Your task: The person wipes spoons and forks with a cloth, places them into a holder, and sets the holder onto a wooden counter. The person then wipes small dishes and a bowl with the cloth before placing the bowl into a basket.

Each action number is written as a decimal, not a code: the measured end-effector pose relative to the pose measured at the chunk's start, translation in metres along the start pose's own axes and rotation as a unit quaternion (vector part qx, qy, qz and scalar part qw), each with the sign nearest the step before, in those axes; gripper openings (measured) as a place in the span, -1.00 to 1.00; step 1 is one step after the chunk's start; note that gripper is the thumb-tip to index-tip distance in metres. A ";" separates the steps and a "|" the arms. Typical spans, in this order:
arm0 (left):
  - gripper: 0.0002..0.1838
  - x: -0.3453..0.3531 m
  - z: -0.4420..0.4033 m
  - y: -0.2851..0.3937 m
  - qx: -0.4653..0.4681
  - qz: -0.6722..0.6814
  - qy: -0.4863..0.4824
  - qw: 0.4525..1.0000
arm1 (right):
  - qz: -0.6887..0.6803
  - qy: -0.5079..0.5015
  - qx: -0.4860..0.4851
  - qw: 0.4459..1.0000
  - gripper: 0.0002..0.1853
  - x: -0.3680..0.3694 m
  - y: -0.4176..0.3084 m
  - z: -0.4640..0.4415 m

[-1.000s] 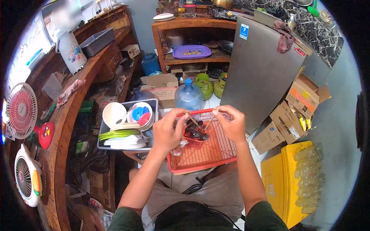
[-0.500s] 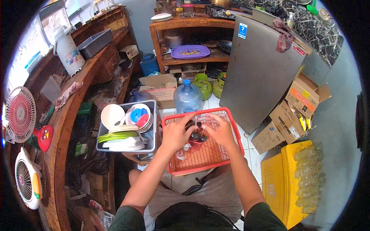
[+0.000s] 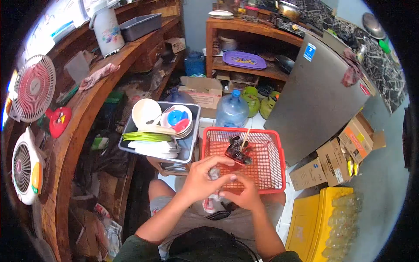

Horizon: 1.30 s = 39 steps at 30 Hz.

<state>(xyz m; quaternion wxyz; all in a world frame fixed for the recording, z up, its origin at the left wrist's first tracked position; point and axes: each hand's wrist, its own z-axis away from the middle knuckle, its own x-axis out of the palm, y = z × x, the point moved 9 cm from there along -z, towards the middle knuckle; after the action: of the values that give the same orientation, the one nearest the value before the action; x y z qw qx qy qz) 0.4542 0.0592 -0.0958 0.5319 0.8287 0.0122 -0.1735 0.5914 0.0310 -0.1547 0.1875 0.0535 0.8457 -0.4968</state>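
Over the near left edge of the red plastic basket (image 3: pixel 283 148), my left hand (image 3: pixel 205 177) is held with thumb and index finger apart. My right hand (image 3: pixel 246 194) is close beside it, thumb raised near the left thumb and fingertips curved inward. I make out nothing between the fingers of either hand. Beyond them in the basket is a bundle of dark utensils (image 3: pixel 238 150) with a pale thin stick (image 3: pixel 245 139) standing up from it. A white and red cloth or wrapper (image 3: pixel 208 205) shows below my left hand, partly hidden by it.
A grey tub (image 3: pixel 197 126) on a stool holds white bowls (image 3: pixel 146 112) and green plates (image 3: pixel 147 136). Behind the basket stand a blue water jug (image 3: pixel 233 109) and green gas cylinders (image 3: pixel 251 100). To the right are a fridge (image 3: pixel 318 96), cartons (image 3: pixel 329 161) and a yellow box (image 3: pixel 305 222).
My hands have come back toward my body, away from the dark utensils they were over, and the small dark item between them no longer shows there. The view has turned left.
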 end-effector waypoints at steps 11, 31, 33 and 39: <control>-0.66 -0.025 0.024 -0.017 -0.031 0.036 0.034 0.998 | -0.254 -0.052 0.146 0.955 -0.74 0.042 0.007 0.001; -0.80 -0.014 0.036 -0.008 0.103 -0.169 -0.017 0.980 | -0.278 0.041 0.222 0.934 -0.92 0.013 0.028 -0.004; -0.85 -0.018 0.035 -0.016 0.051 -0.100 -0.011 0.994 | -0.266 0.041 0.205 0.941 -0.89 0.009 0.030 -0.004; -0.88 -0.008 0.046 -0.045 -0.199 0.002 -0.037 0.979 | -0.254 -0.003 0.211 0.944 -0.79 0.016 0.030 -0.006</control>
<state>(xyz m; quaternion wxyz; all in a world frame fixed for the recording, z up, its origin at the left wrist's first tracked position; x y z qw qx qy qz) 0.4248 0.0394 -0.1504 0.6864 0.6997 0.0254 -0.1968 0.5829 0.0494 -0.1826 0.0417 -0.1266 0.7068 -0.6948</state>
